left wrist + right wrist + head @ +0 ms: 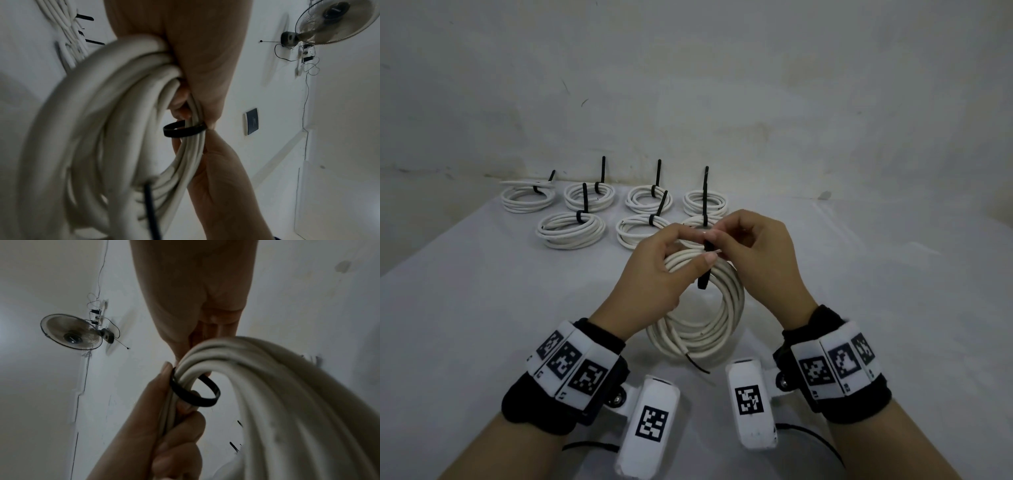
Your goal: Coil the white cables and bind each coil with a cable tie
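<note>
Left hand (654, 270), at centre frame, curls round the top of the white cable coil (698, 308) and grips the bundled turns; the coil hangs down toward the table (482, 308). Right of it, the right hand (753, 246) pinches a black cable tie (185, 129), looped loosely round the strands. Binding looks under way; next the tie likely needs drawing snug. Tied coils (571, 229) lie at upper left.

Bound coils (571, 229) crowd the far table (482, 308).
</note>
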### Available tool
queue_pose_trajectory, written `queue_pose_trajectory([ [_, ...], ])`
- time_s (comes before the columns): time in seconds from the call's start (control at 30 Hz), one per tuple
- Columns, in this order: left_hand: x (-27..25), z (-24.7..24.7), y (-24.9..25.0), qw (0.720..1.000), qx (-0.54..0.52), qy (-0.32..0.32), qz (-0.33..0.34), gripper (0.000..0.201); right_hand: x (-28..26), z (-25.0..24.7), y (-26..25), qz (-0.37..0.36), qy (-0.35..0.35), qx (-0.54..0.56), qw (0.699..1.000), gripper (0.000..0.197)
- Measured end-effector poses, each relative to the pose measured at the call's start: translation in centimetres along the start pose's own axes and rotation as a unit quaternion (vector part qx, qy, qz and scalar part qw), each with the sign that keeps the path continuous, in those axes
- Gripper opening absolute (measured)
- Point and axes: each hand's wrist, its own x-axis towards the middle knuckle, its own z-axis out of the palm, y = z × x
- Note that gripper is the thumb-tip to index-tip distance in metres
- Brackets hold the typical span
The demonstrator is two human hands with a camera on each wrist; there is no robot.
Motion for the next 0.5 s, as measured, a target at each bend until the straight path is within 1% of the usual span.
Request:
queue_pose_trajectory([
  [0.1,0.0,-0.1,0.1,1.000,0.000,-0.007,-0.011,0.016,-0.1,0.3,0.0,-0.012,0.003,-0.056,0.998,0.018],
  [0.13,0.0,-0.1,0.1,1.000,0.003,-0.015,-0.014,0.017,0.0,0.2,-0.1,-0.009,0.017,-0.053,0.998,0.020],
  [0.2,-0.2,0.2,0.3,0.999,0.005,-0.037,-0.017,0.017,0.3,-0.4,-0.1,0.004,0.068,-0.036,0.997,0.021],
  [0.27,-0.3,0.5,0.4,0.999,-0.006,-0.045,-0.017,0.017,0.6,-1.3,-0.2,0.022,0.108,-0.010,0.994,0.017],
  [0.3,-0.3,0.6,0.4,0.999,-0.010,-0.043,-0.017,0.017,0.7,-1.5,-0.4,0.030,0.111,0.010,0.993,0.014],
  [0.37,-0.2,0.5,0.2,0.999,-0.008,-0.034,-0.019,0.017,0.6,-1.4,-0.9,0.039,0.086,0.055,0.994,0.009],
  [0.43,-0.1,0.3,0.0,1.000,-0.002,-0.022,-0.022,0.016,0.4,-1.1,-1.2,0.044,0.037,0.080,0.995,0.005],
  [0.5,-0.1,0.2,-0.2,0.999,0.001,-0.020,-0.026,0.015,0.1,-0.8,-1.2,0.050,0.006,0.092,0.994,0.009],
])
